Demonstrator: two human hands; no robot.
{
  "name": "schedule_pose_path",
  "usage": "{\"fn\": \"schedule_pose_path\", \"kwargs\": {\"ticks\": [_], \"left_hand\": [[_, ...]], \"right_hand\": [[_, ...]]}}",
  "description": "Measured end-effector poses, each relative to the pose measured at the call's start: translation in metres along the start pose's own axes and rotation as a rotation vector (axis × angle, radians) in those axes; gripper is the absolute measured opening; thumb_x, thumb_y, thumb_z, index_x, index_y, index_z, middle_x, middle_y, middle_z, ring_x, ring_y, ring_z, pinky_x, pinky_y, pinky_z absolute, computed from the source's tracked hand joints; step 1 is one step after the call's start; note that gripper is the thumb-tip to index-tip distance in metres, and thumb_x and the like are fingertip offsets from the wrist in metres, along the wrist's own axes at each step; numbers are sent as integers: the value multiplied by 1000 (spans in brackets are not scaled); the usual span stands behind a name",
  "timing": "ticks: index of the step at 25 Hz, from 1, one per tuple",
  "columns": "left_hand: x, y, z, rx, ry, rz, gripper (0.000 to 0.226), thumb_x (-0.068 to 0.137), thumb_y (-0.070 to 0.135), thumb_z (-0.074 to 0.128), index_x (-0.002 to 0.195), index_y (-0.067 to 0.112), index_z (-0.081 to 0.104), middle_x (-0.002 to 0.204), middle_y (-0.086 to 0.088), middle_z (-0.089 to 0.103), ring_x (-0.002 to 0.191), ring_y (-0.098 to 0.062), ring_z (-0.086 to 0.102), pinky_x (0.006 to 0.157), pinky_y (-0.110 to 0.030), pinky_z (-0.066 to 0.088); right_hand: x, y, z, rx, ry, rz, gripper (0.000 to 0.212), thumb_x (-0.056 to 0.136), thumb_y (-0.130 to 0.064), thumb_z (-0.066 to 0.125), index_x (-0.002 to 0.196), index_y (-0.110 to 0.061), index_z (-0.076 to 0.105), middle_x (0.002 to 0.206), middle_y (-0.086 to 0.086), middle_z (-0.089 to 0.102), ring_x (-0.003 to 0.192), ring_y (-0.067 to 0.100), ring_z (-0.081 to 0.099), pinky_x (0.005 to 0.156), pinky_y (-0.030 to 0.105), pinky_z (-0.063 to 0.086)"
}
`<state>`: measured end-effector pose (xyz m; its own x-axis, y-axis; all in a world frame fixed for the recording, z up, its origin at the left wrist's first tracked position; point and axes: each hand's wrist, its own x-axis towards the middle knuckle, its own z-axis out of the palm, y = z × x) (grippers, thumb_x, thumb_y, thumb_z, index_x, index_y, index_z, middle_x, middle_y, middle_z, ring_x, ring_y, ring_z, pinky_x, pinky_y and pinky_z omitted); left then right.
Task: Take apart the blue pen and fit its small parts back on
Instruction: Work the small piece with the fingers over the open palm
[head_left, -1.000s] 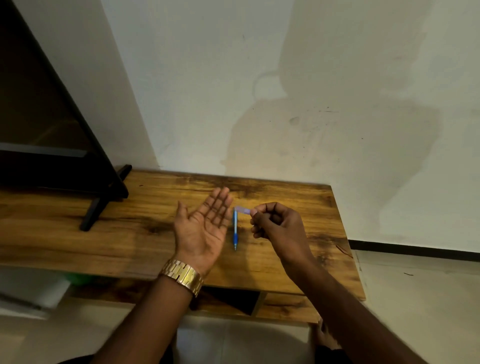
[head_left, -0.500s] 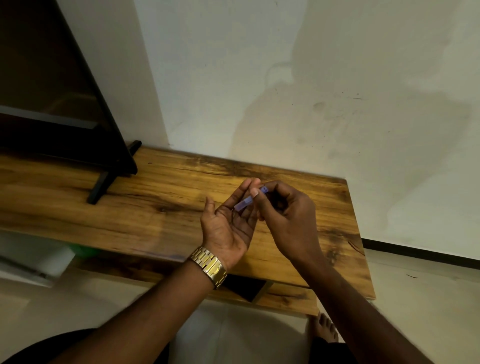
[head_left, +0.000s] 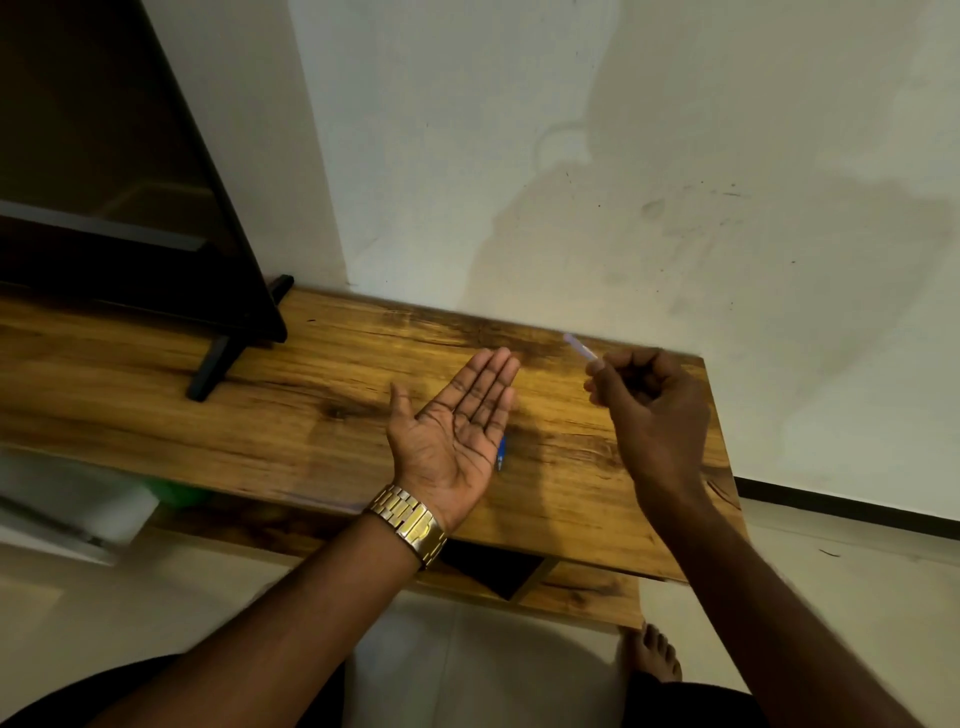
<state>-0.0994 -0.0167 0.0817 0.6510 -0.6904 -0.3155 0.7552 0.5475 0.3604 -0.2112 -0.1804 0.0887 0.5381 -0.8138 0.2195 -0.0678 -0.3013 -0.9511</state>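
Note:
My left hand (head_left: 457, 431) is held flat, palm up, fingers together, above the wooden table (head_left: 322, 415), with nothing in it. The blue pen body (head_left: 501, 453) lies on the table under that hand; only its lower tip shows past the palm's right edge. My right hand (head_left: 649, 405) is raised to the right, fingers curled, pinching a small pale lilac pen part (head_left: 581, 347) that sticks out up and left from between thumb and forefinger.
A dark television (head_left: 104, 182) stands on its black foot (head_left: 218, 358) at the table's left. The white wall rises just behind the table. A bare foot (head_left: 655, 656) rests on the tiled floor below the table's front right edge.
My hands were together, the right pressing the lilac part into my left palm. Now they are apart: the right has moved right and up with the part, the left palm lies flat.

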Motion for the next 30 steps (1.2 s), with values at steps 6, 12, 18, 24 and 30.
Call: {"fn": "schedule_pose_path", "kwargs": {"ticks": [6,12,18,24,30], "left_hand": [[2,11,-1,35,47,32,108,98,82,15,150,-3,55,148,-23,66,139,-32,63,112,-37,50],[-2,12,-4,85,47,39,110,96,84,15,151,-2,54,148,-22,66,139,-30,63,115,-36,47],[0,12,-4,104,51,42,109,97,84,16,150,-2,56,145,-22,68,137,-30,65,116,-36,47],[-3,8,-4,140,59,21,108,96,85,18,145,-2,60,145,-22,68,139,-31,63,115,-36,48],[-5,0,-4,216,38,-12,109,95,86,20,149,-1,57,147,-23,66,139,-32,62,120,-37,42]], "right_hand": [[0,43,0,-702,-193,-168,29,97,-24,82,120,-7,79,101,10,85,82,15,79,71,19,58],[-9,55,2,-815,-290,-167,27,101,-34,75,111,-9,79,94,10,81,73,20,70,63,39,61],[-8,54,3,-861,-344,-100,33,102,-39,72,108,-8,77,94,11,79,77,25,73,69,48,65],[5,23,6,-699,-256,-241,26,96,-28,82,115,-10,81,103,5,82,88,15,75,80,38,66],[-11,-10,22,-572,-419,-669,22,100,-31,73,117,-21,82,104,0,67,98,17,59,77,26,43]]}}
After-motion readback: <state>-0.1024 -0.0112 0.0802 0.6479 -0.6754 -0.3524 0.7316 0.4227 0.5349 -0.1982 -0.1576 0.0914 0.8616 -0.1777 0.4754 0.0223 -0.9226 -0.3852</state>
